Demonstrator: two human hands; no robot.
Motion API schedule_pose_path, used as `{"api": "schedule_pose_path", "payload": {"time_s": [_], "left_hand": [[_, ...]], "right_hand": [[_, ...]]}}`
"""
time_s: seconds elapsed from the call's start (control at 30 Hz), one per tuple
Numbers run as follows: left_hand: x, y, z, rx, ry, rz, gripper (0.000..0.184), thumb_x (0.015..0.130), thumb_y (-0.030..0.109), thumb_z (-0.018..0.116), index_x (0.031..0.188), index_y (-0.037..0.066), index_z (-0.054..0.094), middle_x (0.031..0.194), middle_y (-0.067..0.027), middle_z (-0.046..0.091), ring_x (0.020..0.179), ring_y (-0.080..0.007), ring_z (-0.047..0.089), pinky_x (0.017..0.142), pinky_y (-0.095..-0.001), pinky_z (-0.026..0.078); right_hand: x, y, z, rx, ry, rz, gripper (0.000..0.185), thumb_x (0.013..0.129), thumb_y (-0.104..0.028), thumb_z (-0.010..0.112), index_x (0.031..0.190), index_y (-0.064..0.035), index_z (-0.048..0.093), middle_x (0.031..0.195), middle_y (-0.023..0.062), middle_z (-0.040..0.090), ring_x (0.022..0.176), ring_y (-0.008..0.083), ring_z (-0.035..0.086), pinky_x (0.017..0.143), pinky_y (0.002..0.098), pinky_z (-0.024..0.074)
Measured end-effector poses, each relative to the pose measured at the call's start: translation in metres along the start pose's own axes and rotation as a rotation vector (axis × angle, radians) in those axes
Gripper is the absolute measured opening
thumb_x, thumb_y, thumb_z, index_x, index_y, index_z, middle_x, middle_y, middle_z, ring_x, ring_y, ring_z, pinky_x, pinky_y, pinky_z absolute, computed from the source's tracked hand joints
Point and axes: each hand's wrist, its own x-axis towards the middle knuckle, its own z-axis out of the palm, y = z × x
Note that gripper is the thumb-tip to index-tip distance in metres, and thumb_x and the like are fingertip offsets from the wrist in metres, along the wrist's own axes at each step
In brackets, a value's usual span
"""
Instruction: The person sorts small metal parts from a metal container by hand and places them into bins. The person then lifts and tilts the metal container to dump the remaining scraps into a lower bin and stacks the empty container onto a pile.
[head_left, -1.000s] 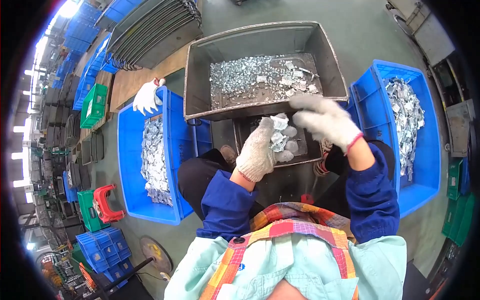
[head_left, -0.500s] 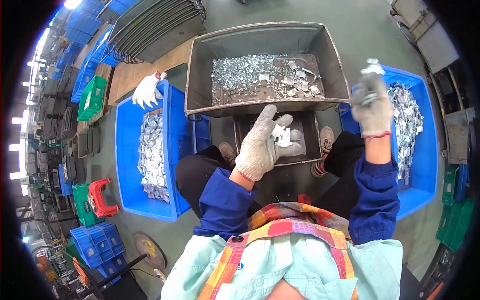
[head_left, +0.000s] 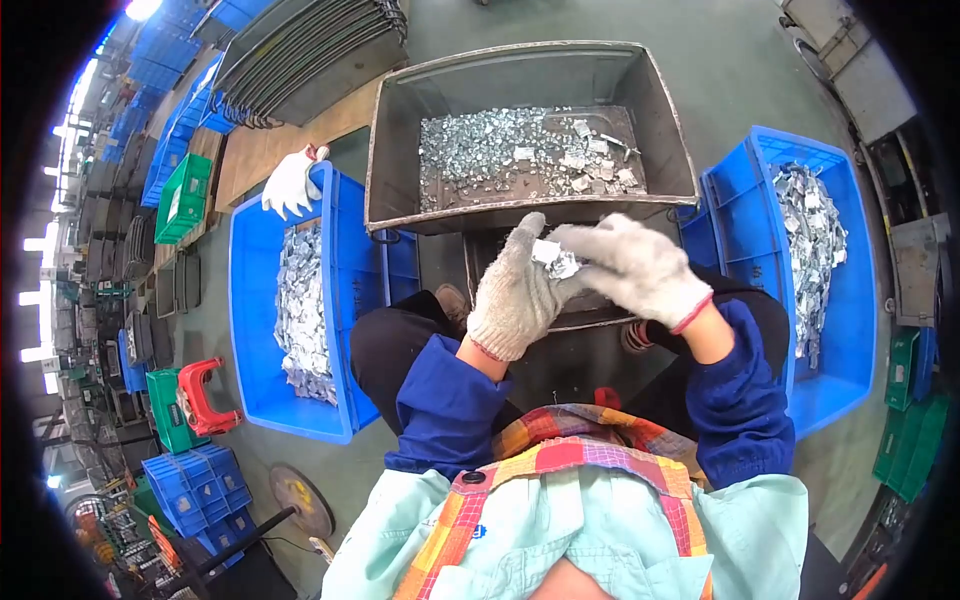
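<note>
Several small silvery metal pieces [head_left: 555, 259] rest in my gloved left hand [head_left: 515, 300], whose fingers curl round them. My gloved right hand [head_left: 645, 268] is beside it, its fingers reaching over to the pieces; whether it grips one is hidden. Both hands are just below the front rim of a grey metal bin [head_left: 530, 213], which holds many small shiny parts [head_left: 480, 145] and some larger flat ones. Under my hands, a smaller dark tray [head_left: 484, 262] is partly covered.
Blue crates with metal pieces stand at the left [head_left: 345, 300] and right [head_left: 850, 350]. A spare white glove [head_left: 294, 182] hangs over the left crate's corner. My knees flank the dark tray. A red clamp-like object [head_left: 205, 398] lies farther left.
My right hand went out to the right crate with metal pieces, then came back beside my left hand with none clearly visible in it. My left hand stays nearly in place with fewer pieces.
</note>
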Motion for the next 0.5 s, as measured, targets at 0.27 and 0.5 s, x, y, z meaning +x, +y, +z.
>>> {"api": "schedule_pose_path", "payload": {"time_s": [0.27, 0.5], "left_hand": [[-0.001, 0.005, -0.008, -0.156, 0.111, -0.080, 0.052, 0.103, 0.029, 0.060, 0.147, 0.008, 0.042, 0.144, -0.0181, 0.049, 0.130, -0.0337, 0.053, 0.102, -0.0577, 0.051], [0.001, 0.007, -0.009, -0.033, 0.208, 0.064, 0.052, 0.103, 0.029, 0.060, 0.148, 0.010, 0.043, 0.142, -0.0154, 0.050, 0.127, -0.0387, 0.053, 0.104, -0.0608, 0.048]], "right_hand": [[0.008, 0.008, 0.022, 0.603, 0.116, 0.448, 0.031, 0.088, -0.023, 0.070, 0.115, -0.0098, 0.071, 0.097, 0.0084, 0.070, 0.087, 0.0216, 0.068, 0.075, 0.0366, 0.0549], [0.008, 0.017, 0.017, 1.296, 0.173, 0.719, 0.020, 0.090, -0.021, 0.070, 0.104, -0.0066, 0.070, 0.082, 0.0019, 0.065, 0.065, 0.0113, 0.059, 0.053, 0.0284, 0.0481]]}}
